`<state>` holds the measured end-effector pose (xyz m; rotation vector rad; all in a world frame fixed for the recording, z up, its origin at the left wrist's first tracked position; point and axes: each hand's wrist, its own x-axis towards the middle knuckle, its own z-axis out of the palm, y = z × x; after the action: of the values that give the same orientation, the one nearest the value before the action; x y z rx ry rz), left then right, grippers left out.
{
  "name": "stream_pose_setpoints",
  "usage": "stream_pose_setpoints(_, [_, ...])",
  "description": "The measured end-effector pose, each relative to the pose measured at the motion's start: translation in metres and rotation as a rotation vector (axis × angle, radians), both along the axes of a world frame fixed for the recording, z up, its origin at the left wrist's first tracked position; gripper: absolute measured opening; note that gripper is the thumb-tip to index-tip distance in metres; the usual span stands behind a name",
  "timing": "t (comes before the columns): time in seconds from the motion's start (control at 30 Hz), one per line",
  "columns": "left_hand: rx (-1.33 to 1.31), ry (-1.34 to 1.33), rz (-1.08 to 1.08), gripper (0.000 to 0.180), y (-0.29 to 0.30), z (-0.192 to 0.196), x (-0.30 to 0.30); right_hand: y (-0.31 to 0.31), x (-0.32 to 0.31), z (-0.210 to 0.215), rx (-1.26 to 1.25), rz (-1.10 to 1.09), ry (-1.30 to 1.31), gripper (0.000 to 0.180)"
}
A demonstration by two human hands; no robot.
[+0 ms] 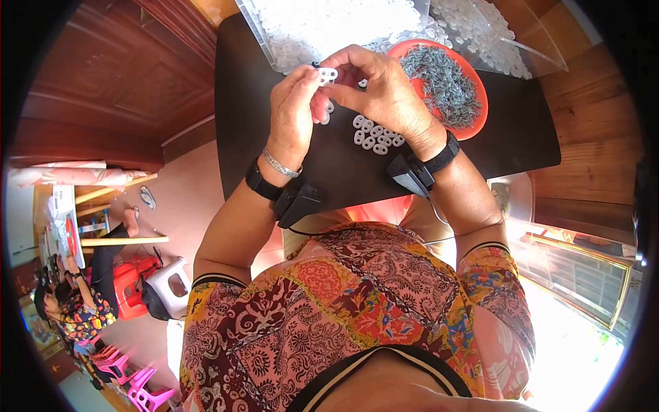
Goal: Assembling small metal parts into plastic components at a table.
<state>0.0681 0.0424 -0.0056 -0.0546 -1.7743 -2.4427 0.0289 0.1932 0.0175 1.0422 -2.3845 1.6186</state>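
Note:
Above the dark table (268, 141), my left hand (294, 113) pinches a small white plastic piece with round holes (328, 76). My right hand (384, 86) comes at it from the other side, its thumb and forefinger closed at the piece's edge. A dark bit shows at the top of the piece, too small to name. Below my hands, several white two-hole plastic pieces (368, 143) lie grouped on the tabletop. A few more are partly hidden behind my fingers. Just right of my right wrist sits an orange-red bowl (483, 103) heaped with small grey metal parts (446, 86).
A clear bin (255, 31) full of white pieces stands at the table's far side, with another clear container (542, 51) of whitish pieces to its right. Wooden panelling (583, 130) rises at the right. Far left, another person (82, 302) sits near a red chair (130, 288).

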Motion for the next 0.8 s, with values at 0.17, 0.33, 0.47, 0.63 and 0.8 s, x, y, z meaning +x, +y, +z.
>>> stream_pose_setpoints(0.17, [-0.056, -0.004, -0.051, 0.022, -0.001, -0.002, -0.004, 0.0, -0.001, 0.0, 0.063, 0.028, 0.05, 0.027])
stream_pose_setpoints(0.33, [-0.05, 0.017, -0.037, 0.021, 0.001, -0.003, -0.005, -0.003, -0.001, -0.004, 0.066, -0.005, 0.174, 0.029])
stream_pose_setpoints(0.47, [-0.083, 0.03, -0.028, 0.022, 0.001, -0.004, -0.005, -0.004, 0.0, -0.004, 0.136, -0.057, 0.331, 0.028])
stream_pose_setpoints(0.63, [-0.063, 0.032, -0.034, 0.023, -0.002, -0.009, -0.006, -0.003, -0.001, -0.006, 0.16, -0.053, 0.437, 0.022])
stream_pose_setpoints(0.8, [-0.081, -0.016, -0.035, 0.024, -0.002, -0.012, -0.006, -0.002, -0.003, -0.011, 0.187, -0.029, 0.444, 0.019])
